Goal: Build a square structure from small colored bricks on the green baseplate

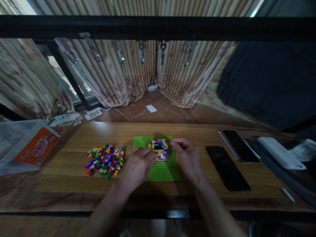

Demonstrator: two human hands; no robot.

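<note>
A green studded baseplate point(161, 172) lies on the wooden board. On it stands a square, hollow build of many-coloured toy bricks point(163, 154) with a dark opening in its middle. My left hand point(139, 166) rests over the plate's left side, fingers bent together at the build's near left corner; a small pale spot shows at the fingertips, too small to name. My right hand point(186, 154) is by the build's right side, thumb and forefinger pinched together. Whatever is between them, if anything, cannot be made out. Left of my left hand lies a pile of loose toy bricks point(107, 159).
Two dark phone-like slabs point(228, 168) lie on the wooden board point(74, 141) at the right. A white device point(281, 153) and a white pen-like stick point(287, 195) are farther right. A clear plastic bin point(14, 131) stands at the left. A black bar point(158, 28) crosses above.
</note>
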